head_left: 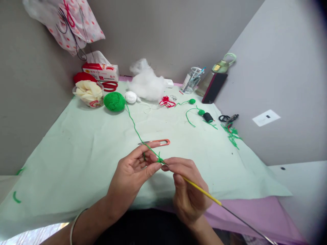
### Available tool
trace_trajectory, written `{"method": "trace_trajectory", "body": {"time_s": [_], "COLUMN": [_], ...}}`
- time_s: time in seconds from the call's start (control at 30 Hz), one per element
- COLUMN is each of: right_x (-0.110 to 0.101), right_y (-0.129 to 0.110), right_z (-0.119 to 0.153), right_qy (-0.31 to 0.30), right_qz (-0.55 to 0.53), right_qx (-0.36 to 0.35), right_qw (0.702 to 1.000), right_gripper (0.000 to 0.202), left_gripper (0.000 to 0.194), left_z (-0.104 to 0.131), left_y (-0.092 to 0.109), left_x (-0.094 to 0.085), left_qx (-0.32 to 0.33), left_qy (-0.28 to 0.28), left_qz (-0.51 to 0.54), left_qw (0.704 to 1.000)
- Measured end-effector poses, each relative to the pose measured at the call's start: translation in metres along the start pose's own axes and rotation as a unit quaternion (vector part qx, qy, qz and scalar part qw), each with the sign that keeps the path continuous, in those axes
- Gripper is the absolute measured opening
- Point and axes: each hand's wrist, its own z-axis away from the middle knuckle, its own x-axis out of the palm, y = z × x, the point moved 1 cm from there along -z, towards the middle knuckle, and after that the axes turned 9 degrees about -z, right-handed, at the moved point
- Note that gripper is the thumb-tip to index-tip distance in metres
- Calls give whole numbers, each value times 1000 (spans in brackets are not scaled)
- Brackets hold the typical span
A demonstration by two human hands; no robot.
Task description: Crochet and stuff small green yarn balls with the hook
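Note:
My left hand [134, 170] pinches a small knotted piece of green yarn [160, 159] between thumb and fingers, and a strand passes over its index finger. That strand runs back to the green yarn ball [114, 101]. My right hand [190, 187] is closed around a crochet hook [201, 190] with a yellow grip and a long metal shaft. The hook's tip meets the green piece, partly hidden by the fingertips. Just beyond my left fingers lie orange thread snips [163, 141].
White stuffing [146, 83], a white yarn ball [131, 97], red yarn [167, 101] and red scissors [110, 86] lie at the back. A jar [190, 81], phone [215, 88] and bottle stand back right. Green scraps [233, 136] lie at the right edge.

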Motion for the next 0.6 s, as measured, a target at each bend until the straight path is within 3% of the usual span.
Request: {"method": "trace_trajectory", "body": {"time_s": [0.1,0.2,0.3,0.4,0.47,0.6], "right_x": [1,1,0,-1,1,6], "right_y": [4,5,4,5,6,7], "right_z": [4,6,3,-4,-9,-10], "right_qy": [-13,-42,16,85,90,67], "right_qz": [92,120,36,-173,-263,-230], "right_qx": [-45,-82,-21,96,138,136], "right_qw": [995,988,999,977,951,961], "right_gripper": [34,39,36,27,24,22], "left_gripper": [42,44,37,36,37,39], "left_z": [1,1,-1,-3,-3,0], "left_y": [1,4,7,9,8,4], "left_x": [1,3,1,-1,-1,4], "left_qx": [-25,-118,-167,-153,-139,-95], "left_qy": [-26,-105,-140,-134,-135,-106], "left_qz": [40,144,215,201,171,99], "left_qw": [999,977,952,958,966,985]}}
